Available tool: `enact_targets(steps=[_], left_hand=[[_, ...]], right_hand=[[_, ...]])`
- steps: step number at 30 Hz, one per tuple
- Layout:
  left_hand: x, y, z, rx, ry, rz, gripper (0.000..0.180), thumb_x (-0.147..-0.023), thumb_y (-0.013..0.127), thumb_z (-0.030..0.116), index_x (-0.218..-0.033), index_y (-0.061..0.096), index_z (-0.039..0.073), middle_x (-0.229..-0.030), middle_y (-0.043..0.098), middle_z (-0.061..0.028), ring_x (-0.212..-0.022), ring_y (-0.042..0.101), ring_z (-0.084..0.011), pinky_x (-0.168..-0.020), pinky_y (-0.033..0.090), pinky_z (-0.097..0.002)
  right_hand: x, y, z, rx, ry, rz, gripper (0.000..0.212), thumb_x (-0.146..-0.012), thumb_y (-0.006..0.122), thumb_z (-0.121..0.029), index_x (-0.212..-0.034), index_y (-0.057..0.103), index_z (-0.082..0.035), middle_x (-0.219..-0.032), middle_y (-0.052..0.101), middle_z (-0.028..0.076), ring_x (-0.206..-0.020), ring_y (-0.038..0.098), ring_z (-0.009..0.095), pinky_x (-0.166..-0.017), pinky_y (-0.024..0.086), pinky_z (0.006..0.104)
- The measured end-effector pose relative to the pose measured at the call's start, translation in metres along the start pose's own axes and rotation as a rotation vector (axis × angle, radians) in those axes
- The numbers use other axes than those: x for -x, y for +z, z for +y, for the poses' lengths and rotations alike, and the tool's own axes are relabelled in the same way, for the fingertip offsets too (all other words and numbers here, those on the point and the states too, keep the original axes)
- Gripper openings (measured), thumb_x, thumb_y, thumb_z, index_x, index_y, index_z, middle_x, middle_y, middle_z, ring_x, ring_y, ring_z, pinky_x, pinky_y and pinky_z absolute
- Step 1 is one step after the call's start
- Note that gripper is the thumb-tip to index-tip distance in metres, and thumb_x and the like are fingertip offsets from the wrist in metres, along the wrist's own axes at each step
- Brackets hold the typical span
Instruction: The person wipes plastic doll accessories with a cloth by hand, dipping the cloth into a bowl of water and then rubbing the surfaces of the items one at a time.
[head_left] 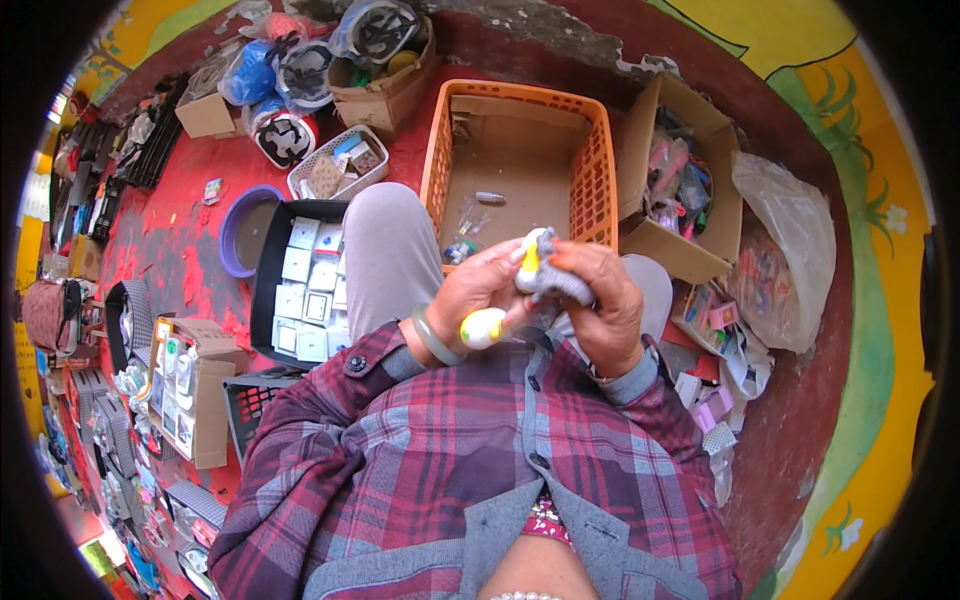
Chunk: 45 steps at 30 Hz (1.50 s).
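Both of my hands are raised over my lap, in front of the orange plastic basket (525,90). Between them is a small grey, white and yellow figure (560,284), perhaps a toy; its exact kind I cannot make out. My left hand (462,292), with a pale bangle at the wrist, pinches the figure's left side. A white and yellow rounded piece (483,328) sits against the lower fingers of that hand; whether it joins the figure is hidden. My right hand (612,305) is closed round the grey part from the right.
Inside the basket lie a few small items (488,198). Left of my knee stand a black tray (262,300) of white boxes, a purple basin (232,235) and a white basket (345,188). A cardboard box (640,150) of mixed goods stands right, beside a clear plastic bag (790,240).
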<state>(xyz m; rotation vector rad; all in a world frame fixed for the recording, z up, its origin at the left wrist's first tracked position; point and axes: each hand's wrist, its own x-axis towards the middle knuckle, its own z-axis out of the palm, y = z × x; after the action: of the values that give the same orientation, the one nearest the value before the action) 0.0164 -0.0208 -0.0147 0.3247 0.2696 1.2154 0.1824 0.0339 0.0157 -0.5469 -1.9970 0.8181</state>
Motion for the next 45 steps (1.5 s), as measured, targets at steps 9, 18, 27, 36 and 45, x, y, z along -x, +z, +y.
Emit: enact_targets(steps=[9,18,27,36,45], left_hand=[[0.001,0.006,0.000,-0.008,0.014,0.079,0.035,-0.095,0.042,0.023,-0.122,0.042,0.001,-0.099,0.055,-0.0084,-0.063,0.055,-0.0122,-0.048,0.045,-0.0200],[0.002,0.009,-0.002,-0.039,0.008,-0.026,0.033,-0.095,0.043,0.019,-0.122,0.044,0.001,-0.103,0.056,-0.0080,-0.084,0.056,-0.0161,-0.072,0.048,-0.0280],[0.001,0.011,-0.006,-0.081,-0.056,0.073,0.038,-0.095,0.041,0.023,-0.127,0.038,0.002,-0.097,0.057,-0.0122,-0.059,0.056,-0.0156,-0.042,0.045,-0.0210],[0.001,0.026,-0.008,-0.173,-0.067,0.151,0.039,-0.096,0.039,0.023,-0.130,0.037,0.004,-0.096,0.057,-0.0106,-0.049,0.054,-0.0132,-0.042,0.044,-0.0192],[0.001,0.009,-0.004,0.056,-0.122,-0.095,0.039,-0.094,0.045,0.023,-0.128,0.039,0.004,-0.100,0.055,-0.0106,-0.070,0.057,-0.0174,-0.043,0.044,-0.0223]], right_hand=[[0.009,-0.001,-0.016,0.130,-0.197,-0.092,0.043,-0.055,0.057,0.009,-0.096,0.062,-0.003,-0.101,0.062,0.012,-0.090,0.058,0.029,-0.079,0.046,0.0353],[0.004,-0.004,-0.007,0.121,-0.171,0.060,0.046,-0.052,0.055,0.012,-0.096,0.061,-0.003,-0.098,0.062,0.012,-0.089,0.057,0.029,-0.079,0.045,0.0341],[0.005,-0.003,0.001,0.121,-0.128,0.117,0.043,-0.053,0.056,0.011,-0.095,0.061,-0.002,-0.096,0.061,0.012,-0.090,0.057,0.029,-0.079,0.045,0.0347],[0.003,-0.006,0.000,0.067,-0.002,0.158,0.044,-0.055,0.055,0.012,-0.095,0.061,-0.003,-0.096,0.060,0.013,-0.090,0.056,0.029,-0.080,0.045,0.0353],[-0.008,-0.019,0.018,-0.274,0.347,0.340,0.026,-0.079,0.057,0.004,-0.103,0.056,-0.003,-0.096,0.060,0.007,-0.084,0.059,0.017,-0.074,0.048,0.0281]])
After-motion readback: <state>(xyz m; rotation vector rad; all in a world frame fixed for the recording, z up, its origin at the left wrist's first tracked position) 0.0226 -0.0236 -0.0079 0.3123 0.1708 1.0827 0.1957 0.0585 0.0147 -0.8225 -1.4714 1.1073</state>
